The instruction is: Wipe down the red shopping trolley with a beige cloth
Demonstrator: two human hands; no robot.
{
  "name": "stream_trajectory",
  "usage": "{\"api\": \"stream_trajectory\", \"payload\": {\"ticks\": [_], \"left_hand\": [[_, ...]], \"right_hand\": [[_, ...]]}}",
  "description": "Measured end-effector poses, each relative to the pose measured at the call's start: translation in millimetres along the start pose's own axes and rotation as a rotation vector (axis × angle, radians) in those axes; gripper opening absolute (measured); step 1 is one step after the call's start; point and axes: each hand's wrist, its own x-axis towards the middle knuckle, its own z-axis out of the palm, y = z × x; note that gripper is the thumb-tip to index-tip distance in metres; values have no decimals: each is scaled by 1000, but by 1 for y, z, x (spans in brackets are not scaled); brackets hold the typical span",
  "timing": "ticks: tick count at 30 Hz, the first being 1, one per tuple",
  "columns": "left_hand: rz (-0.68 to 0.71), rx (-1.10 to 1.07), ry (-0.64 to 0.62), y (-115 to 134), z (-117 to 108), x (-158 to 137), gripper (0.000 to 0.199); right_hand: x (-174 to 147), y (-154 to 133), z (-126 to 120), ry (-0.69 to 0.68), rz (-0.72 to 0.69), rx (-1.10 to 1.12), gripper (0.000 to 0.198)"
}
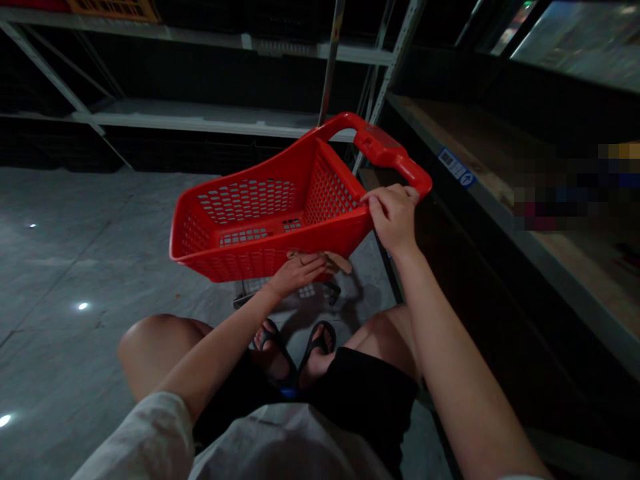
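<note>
A red plastic shopping cart [240,250] with a perforated basket stands in front of my knees, its handle [383,147] at the upper right. Against the near outer side of the basket, my left hand [301,270] presses a tan cloth [340,262], which sticks out past the fingers. The cloth is partly hidden under that hand. My right hand [394,215] is closed around the near rear corner of the cart, where the handle joins the basket rim. The basket holds nothing that I can make out.
White metal shelving [200,119] runs along the back, with a pole [331,67] leaning near it. On the right is a long wood-topped counter [493,173] bearing a blue label [457,167]. Grey concrete floor [65,247] lies to the left. My sandalled feet are under the cart's near side.
</note>
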Motion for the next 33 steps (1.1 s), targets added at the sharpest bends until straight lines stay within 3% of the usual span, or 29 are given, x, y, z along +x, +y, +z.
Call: {"api": "stream_trajectory", "payload": {"ticks": [4, 7, 10, 12, 14, 16, 18, 19, 21, 24, 27, 30, 33], "left_hand": [[-97, -27, -305, -9, 13, -77, 28], [-150, -69, -344, -17, -14, -107, 31], [-208, -82, -110, -9, -61, -99, 37], [-307, -107, 119, 6, -92, -78, 34], [-431, -168, 252, 21, -117, -55, 28], [-452, -258, 215, 30, -136, -37, 29], [-397, -300, 83, 26, -152, -28, 35], [-363, -291, 15, 20, -160, -28, 37], [-336, -225, -63, -1, -178, -34, 39], [-486, -122, -59, -42, -201, -50, 45], [-718, -135, -209, -74, -205, -64, 53], [-926, -95, -410, -82, -192, -69, 63], [-1010, -59, -406, -75, -182, -65, 65]], "right_hand": [[3, 3, -1, -70, -27, -41, 25], [-3, 0, 2, -57, -9, -49, 24], [-31, -31, 18, 105, 95, -10, 30], [-62, -73, 40, 209, 228, 115, 35], [-93, -125, 66, 183, 400, 400, 40], [-117, -173, 90, 110, 624, 848, 47], [-128, -203, 107, 37, 872, 1213, 44], [-128, -209, 112, 42, 975, 1308, 41], [-120, -201, 115, 161, 1080, 1291, 35], [-98, -166, 104, 491, 949, 895, 30], [-79, -144, 95, 617, 700, 503, 29], [-79, -156, 115, 471, 555, 412, 29], [-112, -185, 162, 214, 521, 491, 34]]}}
